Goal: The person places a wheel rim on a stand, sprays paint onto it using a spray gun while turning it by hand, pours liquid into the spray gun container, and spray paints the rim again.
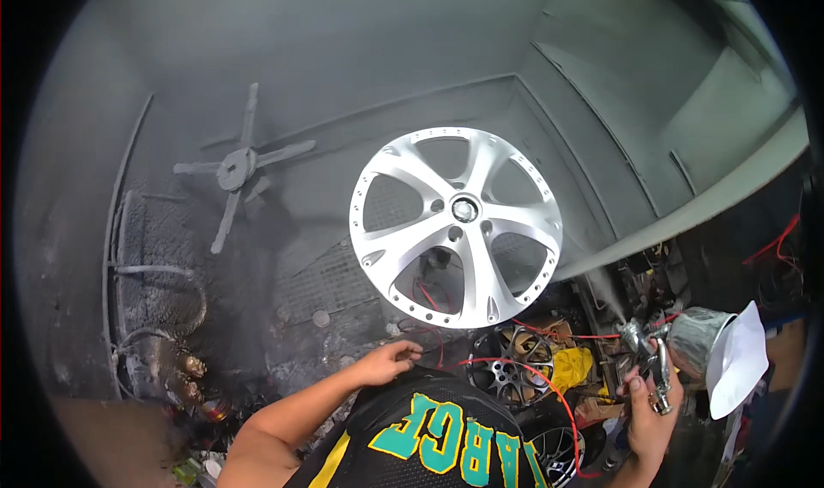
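Wheel (464, 208) near the view's centre is seemingly being sprayed, the spray gun (637, 339) at its four o'clock being gripped by the right hand's (650, 409) wrapped fingers, nothing visible being held by the loosely curled left hand (389, 364) at seven, even passes likely being needed next.

Quantities: one silver wheel (464, 209), at least two dark wheels (498, 369) (562, 464), one spray gun (659, 363).
The silver wheel has five spokes (481, 269), five openings between them, one centre cap (464, 207) and at least three bolt holes (455, 233). The spray gun carries one cup (697, 338). Additional items: one white sheet (738, 363), one left hand (388, 363), one right hand (648, 411), one grey stand (237, 169) with four arms, one yellow item (570, 369). Red hose (549, 383) shows in several runs; the number of separate lengths cannot be determined.
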`<state>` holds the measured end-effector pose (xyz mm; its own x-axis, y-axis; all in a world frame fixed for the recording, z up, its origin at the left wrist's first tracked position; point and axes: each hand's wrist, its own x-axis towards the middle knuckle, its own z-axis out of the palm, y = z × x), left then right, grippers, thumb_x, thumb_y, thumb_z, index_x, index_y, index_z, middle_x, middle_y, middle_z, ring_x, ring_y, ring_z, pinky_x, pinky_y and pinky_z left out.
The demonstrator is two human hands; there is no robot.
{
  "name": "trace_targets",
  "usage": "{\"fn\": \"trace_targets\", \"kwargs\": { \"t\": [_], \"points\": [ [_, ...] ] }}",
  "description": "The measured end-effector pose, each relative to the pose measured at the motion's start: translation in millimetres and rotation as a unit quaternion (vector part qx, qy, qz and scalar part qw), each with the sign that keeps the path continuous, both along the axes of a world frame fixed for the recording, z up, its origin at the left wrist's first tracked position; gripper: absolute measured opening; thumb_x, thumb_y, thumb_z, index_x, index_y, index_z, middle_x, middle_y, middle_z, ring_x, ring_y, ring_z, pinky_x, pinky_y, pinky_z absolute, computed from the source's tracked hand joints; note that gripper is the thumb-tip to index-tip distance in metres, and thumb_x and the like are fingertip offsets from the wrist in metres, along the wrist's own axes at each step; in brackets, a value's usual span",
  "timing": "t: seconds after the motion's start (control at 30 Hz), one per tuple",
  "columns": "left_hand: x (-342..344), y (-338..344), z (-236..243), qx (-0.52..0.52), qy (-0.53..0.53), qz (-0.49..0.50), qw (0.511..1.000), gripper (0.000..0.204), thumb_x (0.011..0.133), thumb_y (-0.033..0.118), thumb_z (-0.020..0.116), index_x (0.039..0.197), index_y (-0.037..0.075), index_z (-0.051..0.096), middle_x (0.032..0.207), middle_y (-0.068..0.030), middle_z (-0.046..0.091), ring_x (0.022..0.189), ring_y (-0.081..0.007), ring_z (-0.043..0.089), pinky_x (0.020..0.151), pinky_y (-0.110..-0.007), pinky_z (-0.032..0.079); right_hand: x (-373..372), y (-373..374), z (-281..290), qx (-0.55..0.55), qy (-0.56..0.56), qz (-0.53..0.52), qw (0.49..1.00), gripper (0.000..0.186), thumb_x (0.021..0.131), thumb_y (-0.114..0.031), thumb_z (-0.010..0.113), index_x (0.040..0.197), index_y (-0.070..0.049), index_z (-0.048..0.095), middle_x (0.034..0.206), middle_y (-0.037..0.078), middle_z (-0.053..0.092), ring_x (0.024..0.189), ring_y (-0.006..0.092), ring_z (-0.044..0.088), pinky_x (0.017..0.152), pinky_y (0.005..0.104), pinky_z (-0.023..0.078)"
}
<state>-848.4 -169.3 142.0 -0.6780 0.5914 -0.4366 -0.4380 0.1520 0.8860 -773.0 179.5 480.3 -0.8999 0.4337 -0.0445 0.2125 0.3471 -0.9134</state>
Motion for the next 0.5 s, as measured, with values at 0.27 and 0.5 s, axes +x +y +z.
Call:
{"fn": "trace_targets", "kwargs": {
  "t": [0.27,0.5],
  "points": [
    [15,27,4,-0.011,0.007,-0.132,0.991,0.042,0.09,0.005,0.054,0.132,0.0,0.053,0.124,-0.0122,0.062,0.12,-0.0203,0.056,0.106,-0.033,0.041,38,-7,2,-0.118,-0.21,0.077,0.968,0.055,0.084,-0.007,0.069,0.134,0.007,0.052,0.086,0.01,0.065,0.074,0.0155,0.064,0.066,0.0274,0.052],
    [10,29,-3,-0.007,0.027,-0.112,0.993,0.045,0.09,0.004,0.053,0.134,-0.001,0.05,0.124,-0.0133,0.061,0.117,-0.0215,0.058,0.103,-0.034,0.044,22,-39,-10,-0.199,-0.116,0.172,0.958,0.059,0.082,-0.015,0.071,0.132,0.01,0.051,0.084,0.014,0.067,0.075,0.0204,0.067,0.062,0.0279,0.051]
  ]
}}
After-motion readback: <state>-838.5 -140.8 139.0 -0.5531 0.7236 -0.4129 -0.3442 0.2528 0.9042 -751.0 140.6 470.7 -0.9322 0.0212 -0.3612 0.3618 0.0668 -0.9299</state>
